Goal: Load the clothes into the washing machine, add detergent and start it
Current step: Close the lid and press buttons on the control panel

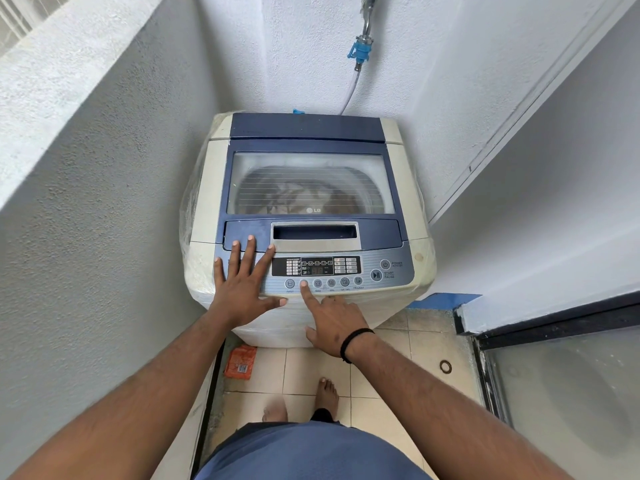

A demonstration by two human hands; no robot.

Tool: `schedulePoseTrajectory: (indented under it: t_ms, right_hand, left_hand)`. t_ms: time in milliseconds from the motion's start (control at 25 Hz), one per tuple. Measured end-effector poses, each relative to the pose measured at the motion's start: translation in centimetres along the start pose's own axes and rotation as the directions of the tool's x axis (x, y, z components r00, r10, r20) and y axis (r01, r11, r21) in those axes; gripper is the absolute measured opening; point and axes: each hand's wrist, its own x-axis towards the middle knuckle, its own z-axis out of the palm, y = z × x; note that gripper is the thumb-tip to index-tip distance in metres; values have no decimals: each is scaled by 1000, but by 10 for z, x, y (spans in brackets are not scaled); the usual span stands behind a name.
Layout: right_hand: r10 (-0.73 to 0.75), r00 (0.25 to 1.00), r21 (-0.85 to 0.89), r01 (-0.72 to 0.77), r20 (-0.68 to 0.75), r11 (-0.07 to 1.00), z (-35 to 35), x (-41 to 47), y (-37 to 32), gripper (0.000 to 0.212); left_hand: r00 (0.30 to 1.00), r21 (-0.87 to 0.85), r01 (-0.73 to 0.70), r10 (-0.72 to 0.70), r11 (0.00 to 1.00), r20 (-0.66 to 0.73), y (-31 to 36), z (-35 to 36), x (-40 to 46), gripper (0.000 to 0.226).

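A cream and blue top-loading washing machine [405, 188] stands in a narrow corner with its glass lid [310, 183] closed. Brownish clothes [311, 195] show dimly through the lid. My left hand [242, 282] lies flat with fingers spread on the left end of the control panel [391, 284]. My right hand [334, 320] points its index finger onto a round button [303, 283], the second in the row of buttons; its other fingers are curled. The panel's display [317, 270] shows red digits. An orange detergent packet [240, 362] lies on the floor at the machine's left foot.
Rough white walls [104, 202] close in on the left and behind. A blue tap fitting with hose [360, 57] hangs on the back wall. A glass door [561, 393] with a dark frame is at the right. My bare feet stand on beige floor tiles [381, 382].
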Motion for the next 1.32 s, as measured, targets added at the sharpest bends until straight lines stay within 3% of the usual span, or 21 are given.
schedulePoseTrajectory:
  t_ms: [160, 360, 520, 1320]
  right_hand:
    - [30, 988, 70, -20, -153, 997, 1, -6, 22, 78]
    - [246, 931, 178, -203, -269, 963, 20, -29, 60, 90]
    - [349, 904, 164, -316, -246, 935, 26, -37, 81, 95]
    - [352, 918, 113, -337, -180, 935, 26, -29, 84, 92]
  left_hand:
    - [1000, 8, 6, -6, 1000, 19, 1, -2, 0, 113]
    - [1000, 1, 4, -4, 1000, 23, 1, -4, -1, 113]
    - [999, 12, 6, -6, 1000, 35, 1, -4, -2, 112]
    - [999, 4, -8, 8, 1000, 47, -1, -6, -1, 112]
